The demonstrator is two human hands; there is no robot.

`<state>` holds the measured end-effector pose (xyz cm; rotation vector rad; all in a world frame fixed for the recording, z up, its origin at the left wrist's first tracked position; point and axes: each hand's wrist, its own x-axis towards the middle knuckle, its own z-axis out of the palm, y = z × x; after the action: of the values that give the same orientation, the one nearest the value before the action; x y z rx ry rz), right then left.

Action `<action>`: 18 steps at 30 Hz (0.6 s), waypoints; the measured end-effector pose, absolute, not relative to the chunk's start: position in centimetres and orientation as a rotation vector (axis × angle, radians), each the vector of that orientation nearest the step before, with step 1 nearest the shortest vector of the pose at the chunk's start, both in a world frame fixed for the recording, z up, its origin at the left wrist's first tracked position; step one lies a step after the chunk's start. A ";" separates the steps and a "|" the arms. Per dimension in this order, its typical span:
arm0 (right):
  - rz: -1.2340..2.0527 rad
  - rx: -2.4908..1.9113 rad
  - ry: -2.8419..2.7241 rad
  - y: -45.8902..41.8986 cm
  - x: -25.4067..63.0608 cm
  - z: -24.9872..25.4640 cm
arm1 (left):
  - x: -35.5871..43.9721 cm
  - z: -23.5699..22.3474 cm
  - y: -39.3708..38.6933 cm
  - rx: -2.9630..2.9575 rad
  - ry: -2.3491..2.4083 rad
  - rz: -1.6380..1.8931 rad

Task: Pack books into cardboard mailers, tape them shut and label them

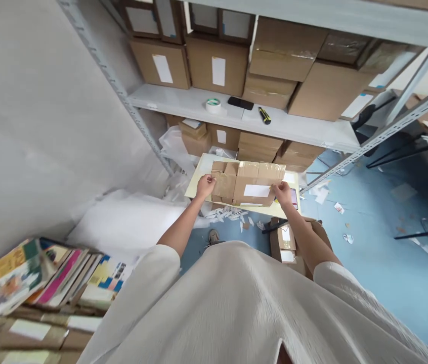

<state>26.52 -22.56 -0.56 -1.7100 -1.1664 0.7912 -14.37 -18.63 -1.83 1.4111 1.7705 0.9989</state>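
Note:
A flattened cardboard box (pixel 225 184) with strips of tape and a white label (pixel 257 190) is held out over a pale yellow table (pixel 200 169). Its left edge is pinched by my left hand (pixel 205 186). On the opposite side, my right hand (pixel 283 194) grips the lower right edge, close to the label. Just beyond my right hand, a phone (pixel 294 197) with a lit screen lies on the table. The cardboard hides the middle of the tabletop.
Before me stands a metal shelf (pixel 305 124) with cardboard boxes (pixel 217 65), a tape roll (pixel 213 105), a black phone (pixel 240 103) and a box cutter (pixel 264 115). Bubble wrap (pixel 123 217) and books (pixel 66 275) lie left. An open carton (pixel 318 235) stands below right.

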 end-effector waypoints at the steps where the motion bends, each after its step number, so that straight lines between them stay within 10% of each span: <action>1: 0.759 -1.762 -1.100 -21.9 26.6 -0.5 | -13.7 -2.0 -16.9 1.402 1.720 0.995; 18: 0.883 -1.693 -1.041 -19.8 22.9 -2.4 | -8.3 -6.0 -3.8 1.372 1.218 0.742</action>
<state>22.94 -19.83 -2.37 -1.6932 -1.0412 0.8828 -8.35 -3.81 -5.97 1.3717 1.2185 0.7422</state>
